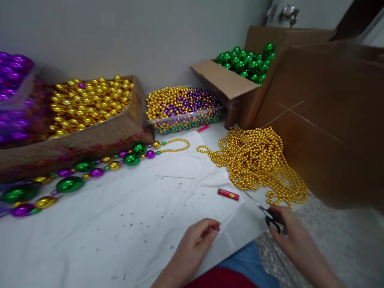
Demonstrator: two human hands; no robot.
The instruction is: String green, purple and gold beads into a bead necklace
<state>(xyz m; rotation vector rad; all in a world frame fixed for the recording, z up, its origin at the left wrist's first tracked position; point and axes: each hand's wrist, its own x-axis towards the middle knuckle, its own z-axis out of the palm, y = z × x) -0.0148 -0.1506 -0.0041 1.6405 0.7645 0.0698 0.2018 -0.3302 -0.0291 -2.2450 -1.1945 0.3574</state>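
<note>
My right hand (289, 230) grips black-handled scissors (260, 207) at the table's right edge. Their blades point up and left, toward a heap of gold bead strands (255, 156). With fingers curled together, my left hand (199, 240) is over the white cloth (144, 220); whatever it may pinch is too fine to make out. A red lighter (228, 195) lies between my left hand and the gold heap. Farther left, a thin needle-like rod (175, 177) rests on the cloth. A strung garland (97, 172) of green, purple and gold beads stretches along the left side.
Along the wall stand a bag of purple balls (15, 76), a box of gold beads (90, 102), a clear tub (186, 116) of small mixed beads and a box of green balls (244, 62). A large brown carton (327, 128) blocks the right. Dark specks dot the cloth.
</note>
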